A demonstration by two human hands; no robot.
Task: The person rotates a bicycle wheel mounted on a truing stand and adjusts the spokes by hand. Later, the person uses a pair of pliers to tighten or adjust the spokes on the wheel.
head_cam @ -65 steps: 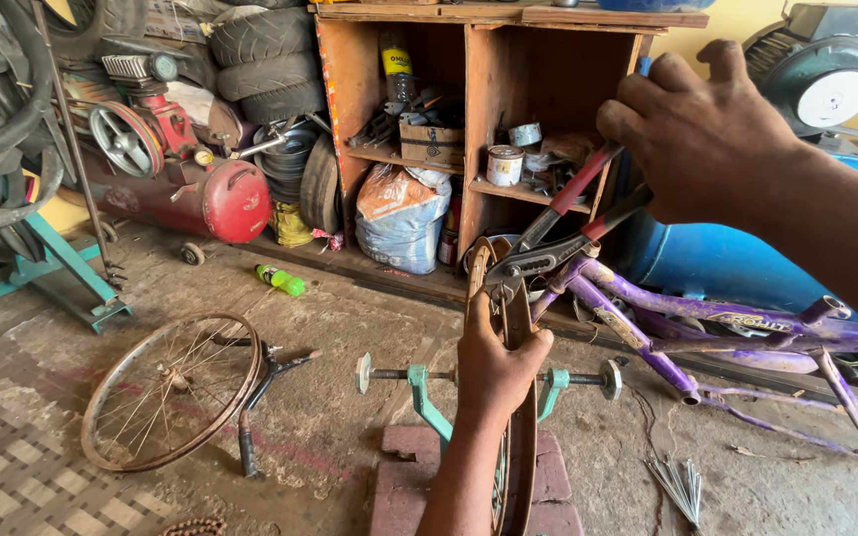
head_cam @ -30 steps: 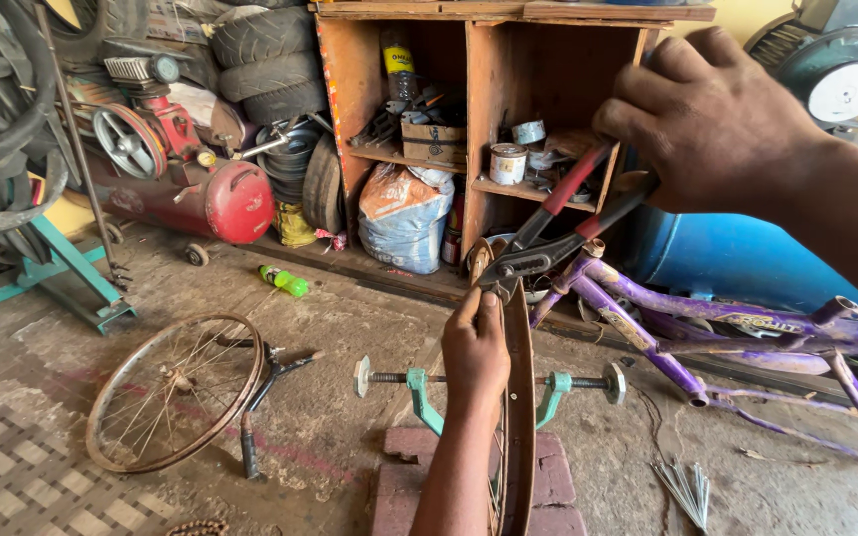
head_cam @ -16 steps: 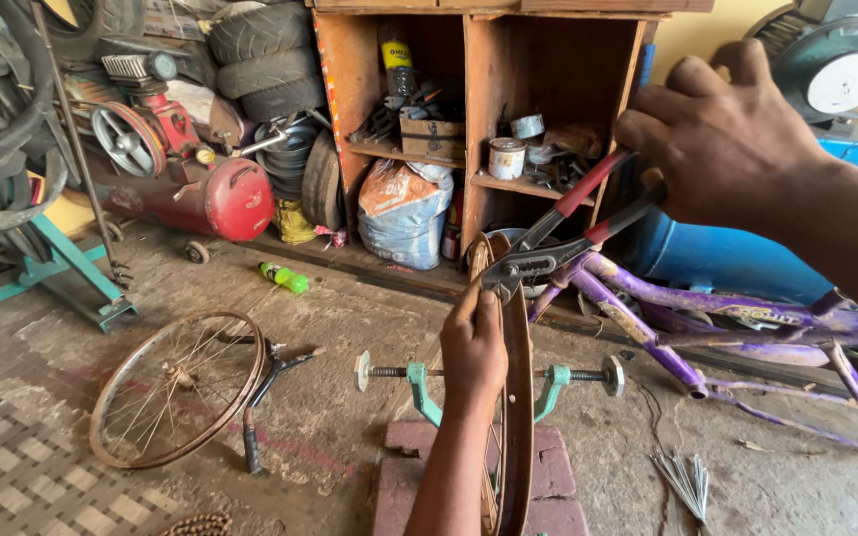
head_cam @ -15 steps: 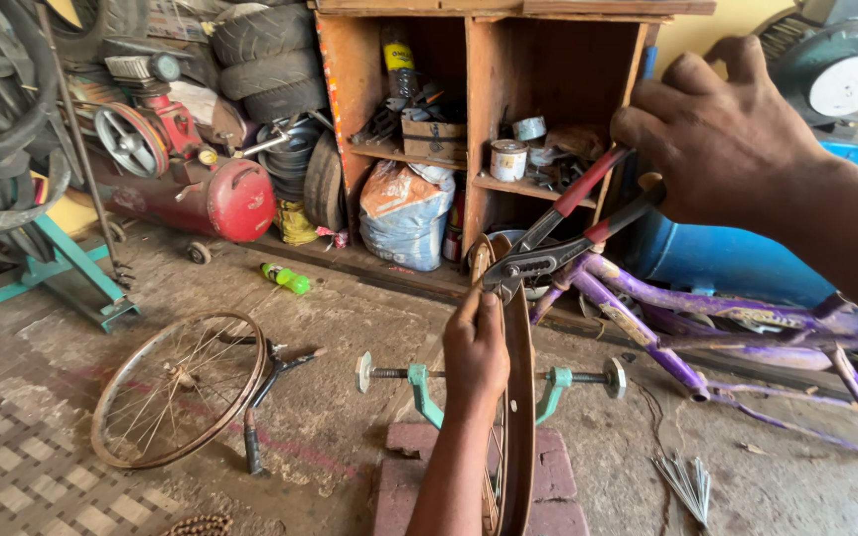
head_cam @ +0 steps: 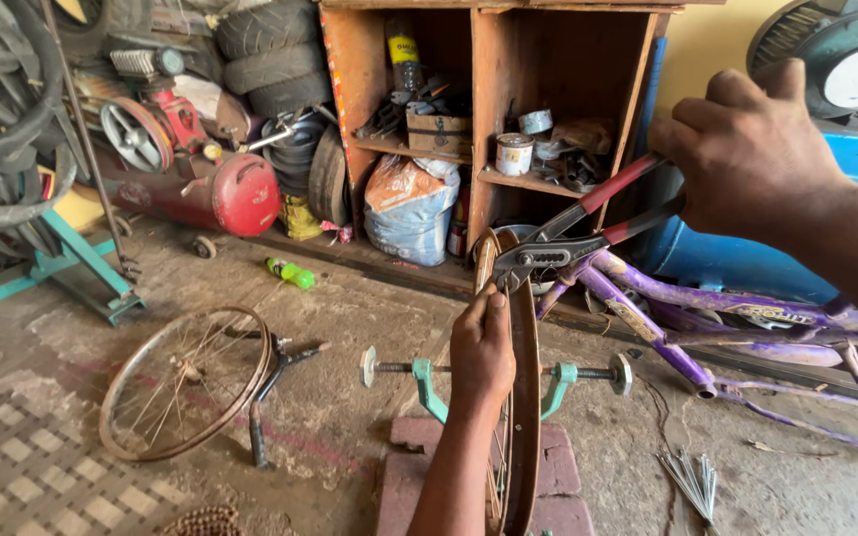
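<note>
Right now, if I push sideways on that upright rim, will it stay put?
Probably not by itself: the rim stands on edge, steadied only by the left hand and pliers. It looks stiff metal, though thin, so it may tip or roll.

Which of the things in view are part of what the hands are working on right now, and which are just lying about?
In use:
- left hand steadying the rusty wheel rim
- right hand squeezing red-handled pliers at the rim's top edge
- green truing stand carrying the wheel

Lying about:
- spoked wheel on the floor
- purple bike frame
- loose spokes
- green bottle
- red tank
</note>
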